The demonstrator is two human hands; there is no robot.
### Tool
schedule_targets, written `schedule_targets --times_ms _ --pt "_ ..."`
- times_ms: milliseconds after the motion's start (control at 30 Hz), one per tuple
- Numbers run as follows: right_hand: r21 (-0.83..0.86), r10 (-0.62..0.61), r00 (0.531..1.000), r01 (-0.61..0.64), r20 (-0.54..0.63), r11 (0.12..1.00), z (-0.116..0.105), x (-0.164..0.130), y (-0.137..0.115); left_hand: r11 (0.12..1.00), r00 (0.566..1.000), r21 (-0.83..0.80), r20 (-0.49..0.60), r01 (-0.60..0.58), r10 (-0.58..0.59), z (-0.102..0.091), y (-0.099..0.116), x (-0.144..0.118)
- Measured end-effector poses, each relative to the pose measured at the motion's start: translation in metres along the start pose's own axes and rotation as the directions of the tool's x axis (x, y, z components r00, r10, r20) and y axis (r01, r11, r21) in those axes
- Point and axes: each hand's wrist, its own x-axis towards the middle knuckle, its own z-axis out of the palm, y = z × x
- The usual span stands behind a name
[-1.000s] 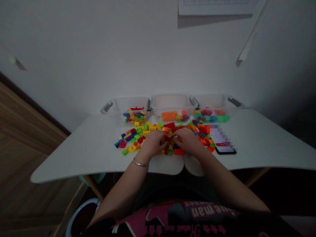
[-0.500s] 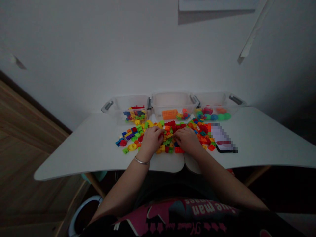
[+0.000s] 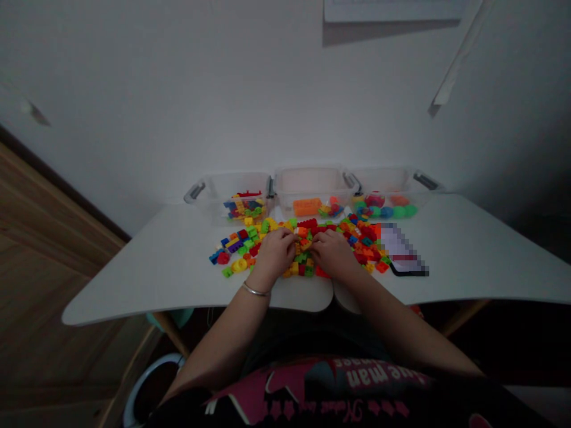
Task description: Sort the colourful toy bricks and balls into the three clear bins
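Loose toy building bricks in many colours lie in a broad heap in the middle of the table. Over this heap my left hand, with a bangle at the wrist, has its fingers curled inward. Facing it from the other side, my right hand is closed too. Between the two sets of fingertips is a small yellow-orange building brick, which both hands seem to grip. The fingers partly hide it, so its exact shape is unclear.
Behind the heap stand three clear plastic bins: the left bin holds bricks, the middle bin an orange block and small pieces, the right bin round pieces. A phone-like device, pixelated, lies right of the heap on the white table.
My right hand has shifted slightly left, closer to my left hand, covering more of the small brick. My left hand has hardly moved.
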Motion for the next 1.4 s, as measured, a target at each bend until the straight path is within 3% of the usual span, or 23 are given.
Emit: schedule_targets --times_ms 233,600,1400 --pt "0.052 -0.022 1.000 0.021 0.004 0.998 0.003 0.001 0.001 1.000 1.000 -0.018 0.000 -0.019 0.019 -0.001 0.001 0.001" --pt "0.045 -0.003 1.000 0.004 -0.023 0.999 0.008 0.004 0.002 0.987 0.987 -0.022 0.037 -0.159 0.159 -0.002 -0.001 0.000" --pt "0.022 -0.045 0.999 0.045 -0.031 0.999 0.008 0.005 0.006 0.989 0.988 -0.048 0.064 -0.139 0.142 -0.002 0.002 0.002"
